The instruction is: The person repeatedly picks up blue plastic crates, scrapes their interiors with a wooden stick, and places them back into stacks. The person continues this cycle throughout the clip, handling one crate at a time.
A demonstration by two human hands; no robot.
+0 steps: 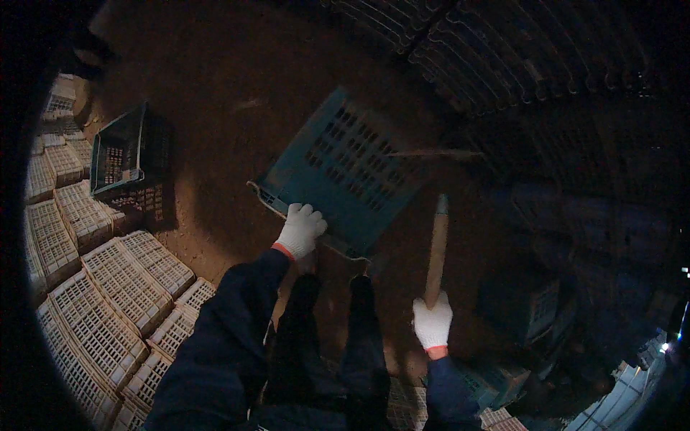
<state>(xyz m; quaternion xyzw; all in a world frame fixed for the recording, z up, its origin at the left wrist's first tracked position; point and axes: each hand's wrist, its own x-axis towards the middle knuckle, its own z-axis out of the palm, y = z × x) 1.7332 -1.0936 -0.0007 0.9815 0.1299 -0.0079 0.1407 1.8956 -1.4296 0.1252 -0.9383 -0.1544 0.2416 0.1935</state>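
My left hand (303,229), in a white knit glove with an orange cuff, grips the near rim of a dark green plastic crate (345,186). The crate lies tilted before my feet, with its slotted panel facing up towards me. My right hand (433,323), gloved the same way, is closed around the lower end of a wooden-handled tool (437,253). That tool points away from me, just right of the crate and apart from it. Its far tip looks grey-green, and its exact kind cannot be made out.
Stacked pale slatted crates (129,275) line the left side. Another green crate (143,140) stands beyond them. A thin stick-like piece (442,154) lies past my crate. Dim crates (542,310) are at right; dark ribbed shapes (485,54) fill the upper right.
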